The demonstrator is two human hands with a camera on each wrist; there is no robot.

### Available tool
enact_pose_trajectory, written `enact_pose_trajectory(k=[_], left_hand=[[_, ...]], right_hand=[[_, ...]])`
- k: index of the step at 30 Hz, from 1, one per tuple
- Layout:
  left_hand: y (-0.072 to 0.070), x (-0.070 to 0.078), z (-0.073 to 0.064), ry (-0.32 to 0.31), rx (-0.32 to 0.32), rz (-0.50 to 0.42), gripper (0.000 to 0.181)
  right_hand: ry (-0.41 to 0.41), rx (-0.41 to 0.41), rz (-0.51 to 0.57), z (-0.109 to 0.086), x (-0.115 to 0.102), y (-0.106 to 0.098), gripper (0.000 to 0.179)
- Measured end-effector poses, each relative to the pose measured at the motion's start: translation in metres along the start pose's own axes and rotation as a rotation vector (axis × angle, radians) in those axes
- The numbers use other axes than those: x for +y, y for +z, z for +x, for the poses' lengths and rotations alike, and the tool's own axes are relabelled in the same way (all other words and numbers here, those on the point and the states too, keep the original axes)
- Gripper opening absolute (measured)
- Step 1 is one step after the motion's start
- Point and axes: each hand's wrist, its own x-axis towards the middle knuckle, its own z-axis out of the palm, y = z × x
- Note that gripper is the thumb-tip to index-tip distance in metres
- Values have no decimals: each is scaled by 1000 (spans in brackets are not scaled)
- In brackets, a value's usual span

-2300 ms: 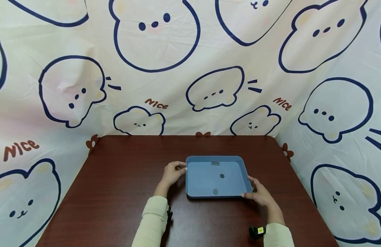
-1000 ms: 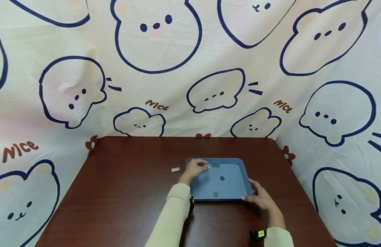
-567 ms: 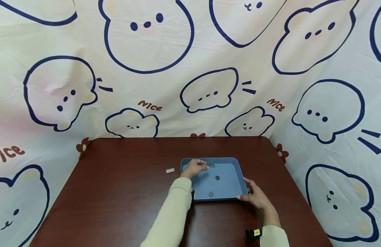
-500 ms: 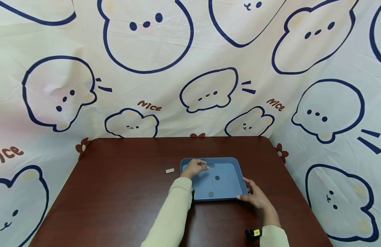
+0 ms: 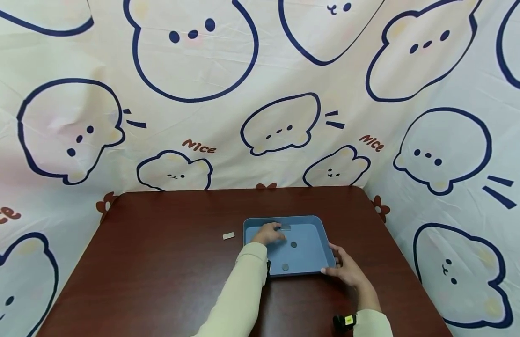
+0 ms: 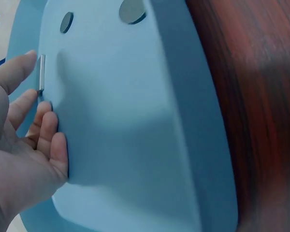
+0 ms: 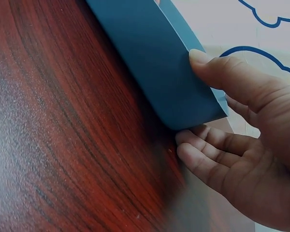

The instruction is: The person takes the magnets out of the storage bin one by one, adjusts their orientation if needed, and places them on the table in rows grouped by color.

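Observation:
A shallow blue tray [image 5: 308,257] lies on the table. Inside it are two dark grey discs, one near the middle [image 5: 294,244] and one by the front wall [image 5: 285,267], plus a small flat grey rectangular piece [image 5: 286,227] near the back. My left hand [image 5: 269,234] reaches into the tray; a fingertip is at the end of that piece, and the thumb stands apart from it. In the left wrist view the piece [image 6: 42,72] shows edge-on beside the fingertips. My right hand [image 5: 348,267] holds the tray's front right corner, thumb [image 7: 203,60] against the wall.
A small whitish rectangular block [image 5: 228,236] lies on the dark wooden table [image 5: 167,267] left of the tray. A patterned cloth [image 5: 226,70] hangs behind and along both sides of the table.
My left hand has left the tray's left rim and moved right into the tray, revealing the whitish block. Lately its thumb has spread from the fingers. My right hand stays at the corner.

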Motion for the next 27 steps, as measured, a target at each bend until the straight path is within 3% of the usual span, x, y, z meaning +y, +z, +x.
enact_pose_trajectory(k=[10, 17, 20, 27], left_hand=[[5, 7, 4, -10, 29, 65, 51], [10, 14, 2, -40, 45, 168, 46], [14, 17, 0, -73, 98, 179, 40], [27, 23, 0, -157, 298, 130, 23]], right_hand=[[6, -4, 37, 2, 1, -2, 88], [5, -9, 46, 1, 2, -2, 88], [6, -5, 40, 1, 3, -2, 89], [5, -10, 47, 3, 6, -1, 88]])
